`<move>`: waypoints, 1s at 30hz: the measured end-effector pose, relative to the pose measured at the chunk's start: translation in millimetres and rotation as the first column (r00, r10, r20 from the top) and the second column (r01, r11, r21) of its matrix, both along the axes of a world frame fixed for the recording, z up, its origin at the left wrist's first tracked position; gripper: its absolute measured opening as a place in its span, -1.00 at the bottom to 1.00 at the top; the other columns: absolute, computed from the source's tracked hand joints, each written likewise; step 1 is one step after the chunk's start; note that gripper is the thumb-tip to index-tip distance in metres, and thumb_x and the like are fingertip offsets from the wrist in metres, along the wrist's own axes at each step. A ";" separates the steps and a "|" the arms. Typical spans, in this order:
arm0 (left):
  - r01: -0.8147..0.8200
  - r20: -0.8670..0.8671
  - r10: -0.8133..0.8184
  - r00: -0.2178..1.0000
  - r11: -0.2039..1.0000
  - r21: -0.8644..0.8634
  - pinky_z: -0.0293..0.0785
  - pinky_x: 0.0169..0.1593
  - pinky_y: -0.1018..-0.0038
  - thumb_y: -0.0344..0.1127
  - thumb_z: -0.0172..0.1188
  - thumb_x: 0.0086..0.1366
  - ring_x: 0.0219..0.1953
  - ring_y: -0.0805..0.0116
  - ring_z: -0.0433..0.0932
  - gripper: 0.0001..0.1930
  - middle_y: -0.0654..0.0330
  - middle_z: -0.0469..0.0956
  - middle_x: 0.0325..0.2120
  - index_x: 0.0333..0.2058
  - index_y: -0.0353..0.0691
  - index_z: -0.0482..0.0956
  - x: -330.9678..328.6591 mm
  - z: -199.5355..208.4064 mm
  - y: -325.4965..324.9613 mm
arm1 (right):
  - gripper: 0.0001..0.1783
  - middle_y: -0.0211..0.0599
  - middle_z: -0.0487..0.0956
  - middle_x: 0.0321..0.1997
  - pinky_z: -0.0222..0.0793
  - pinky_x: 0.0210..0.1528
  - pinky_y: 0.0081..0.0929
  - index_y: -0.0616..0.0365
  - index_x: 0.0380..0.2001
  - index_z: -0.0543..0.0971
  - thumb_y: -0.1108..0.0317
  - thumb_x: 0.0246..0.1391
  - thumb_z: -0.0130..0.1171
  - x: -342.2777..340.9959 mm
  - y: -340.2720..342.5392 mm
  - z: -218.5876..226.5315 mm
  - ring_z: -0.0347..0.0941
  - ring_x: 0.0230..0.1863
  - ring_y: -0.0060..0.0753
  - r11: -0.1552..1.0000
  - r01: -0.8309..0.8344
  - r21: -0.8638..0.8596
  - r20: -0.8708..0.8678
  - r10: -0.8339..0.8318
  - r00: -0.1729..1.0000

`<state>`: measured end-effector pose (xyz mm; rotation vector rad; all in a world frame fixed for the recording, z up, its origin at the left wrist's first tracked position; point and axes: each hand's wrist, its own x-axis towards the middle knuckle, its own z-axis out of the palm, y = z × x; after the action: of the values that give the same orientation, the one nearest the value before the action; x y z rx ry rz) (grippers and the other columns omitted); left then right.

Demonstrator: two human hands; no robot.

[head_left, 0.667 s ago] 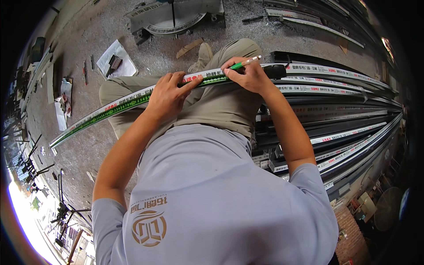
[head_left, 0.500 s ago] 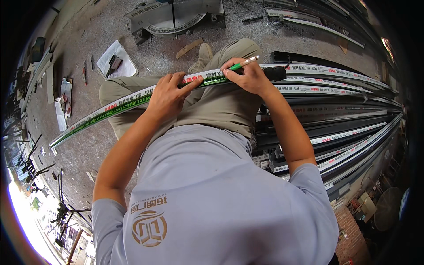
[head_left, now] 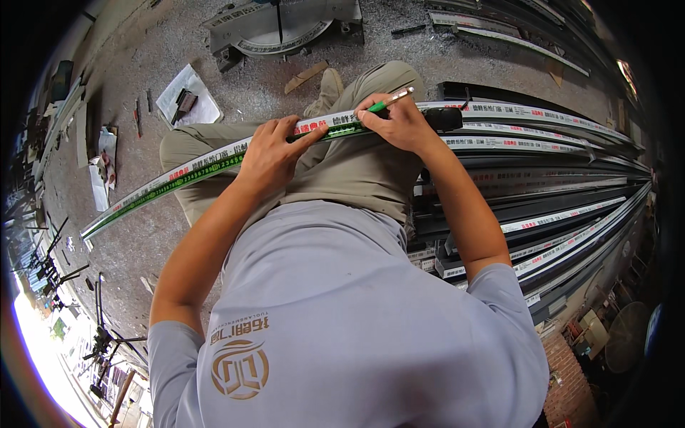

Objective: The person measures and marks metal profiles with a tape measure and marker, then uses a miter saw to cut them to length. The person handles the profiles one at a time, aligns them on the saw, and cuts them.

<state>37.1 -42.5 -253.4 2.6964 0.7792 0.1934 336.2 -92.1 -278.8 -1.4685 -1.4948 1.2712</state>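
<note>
A long aluminium profile (head_left: 153,187) with white printed film lies across my lap. Along its near edge runs the green blade of a tape measure (head_left: 207,176), out to the profile's far left end. My left hand (head_left: 275,153) wraps over the profile and blade, with the index finger stretched along them. To its right, my right hand (head_left: 397,123) pinches a green and white pen (head_left: 392,100) above the profile, its lower tip hidden by the fingers. The dark tape case (head_left: 447,119) sits just right of that hand, at the blade's other end.
Stacked film-covered profiles (head_left: 528,144) fill the right side. Ahead stands a saw base with a curved scale (head_left: 284,37). A white sheet with a dark object (head_left: 200,96), a wood strip (head_left: 307,77) and metal shavings lie on the floor; black stands (head_left: 103,335) are at lower left.
My right hand shifts very slightly left, and the pen's upper end dips a little down and left. My left hand, the profile and the tape stay almost where they were.
</note>
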 end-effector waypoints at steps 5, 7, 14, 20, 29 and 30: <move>0.000 -0.002 0.000 1.000 1.000 -0.013 0.47 0.11 0.15 -0.48 0.28 0.21 0.02 0.02 0.52 -0.27 -0.02 0.49 0.13 0.34 0.30 0.49 1.5 2.2 0.0 | -0.78 -0.34 0.67 -0.41 0.48 -0.25 -0.51 0.29 -0.22 0.70 0.32 0.24 0.30 0.2 1.7 3.4 0.53 -0.37 -0.57 1.000 0.004 -0.016 0.022 -0.004 1.000; -0.001 -0.002 0.001 1.000 1.000 -0.020 0.47 0.12 0.15 -0.50 0.25 0.20 0.03 0.02 0.52 -0.26 -0.03 0.49 0.14 0.34 0.31 0.49 1.5 1.9 -0.2 | -0.75 -0.28 0.66 -0.46 0.46 -0.27 -0.43 0.22 -0.27 0.72 0.24 0.17 0.30 -1.6 1.3 0.9 0.52 -0.41 -0.48 0.999 0.044 -0.022 0.001 -0.044 0.999; -0.006 -0.022 0.005 1.000 0.999 -0.032 0.47 0.13 0.15 -0.50 0.26 0.20 0.04 0.01 0.51 -0.26 -0.03 0.48 0.15 0.34 0.30 0.48 1.6 2.6 0.0 | -0.74 -0.29 0.65 -0.47 0.44 -0.28 -0.41 0.23 -0.27 0.71 0.23 0.17 0.30 -1.1 -0.1 -1.2 0.51 -0.42 -0.47 0.999 0.037 0.028 0.001 -0.037 0.999; -0.009 -0.021 0.008 1.000 1.000 -0.030 0.47 0.13 0.15 -0.51 0.26 0.18 0.04 0.02 0.51 -0.25 -0.02 0.48 0.15 0.34 0.31 0.49 1.6 1.4 -0.3 | -0.77 -0.31 0.66 -0.44 0.46 -0.26 -0.45 0.26 -0.24 0.71 0.28 0.21 0.30 -0.5 0.5 -0.3 0.52 -0.38 -0.52 0.999 0.019 0.028 -0.010 -0.019 1.000; -0.008 -0.013 0.008 1.000 1.000 -0.025 0.48 0.12 0.16 -0.51 0.25 0.18 0.04 0.03 0.52 -0.26 0.00 0.49 0.14 0.33 0.31 0.50 1.6 0.9 -0.2 | -0.79 -0.38 0.65 -0.42 0.46 -0.24 -0.51 0.29 -0.21 0.70 0.33 0.26 0.29 0.7 1.5 0.2 0.50 -0.35 -0.60 1.000 -0.007 0.012 0.000 0.007 1.000; -0.008 -0.013 0.007 1.000 1.000 -0.029 0.48 0.12 0.16 -0.51 0.25 0.18 0.04 0.03 0.52 -0.26 0.00 0.49 0.14 0.33 0.31 0.50 1.6 0.7 -0.3 | -0.78 -0.36 0.64 -0.46 0.44 -0.29 -0.48 0.28 -0.25 0.71 0.31 0.22 0.30 0.6 0.8 -2.4 0.48 -0.40 -0.58 0.999 0.002 0.037 -0.014 -0.001 1.000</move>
<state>38.7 -42.9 -252.6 2.6698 0.7898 0.1658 336.9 -91.3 -281.3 -1.4341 -1.4998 1.2439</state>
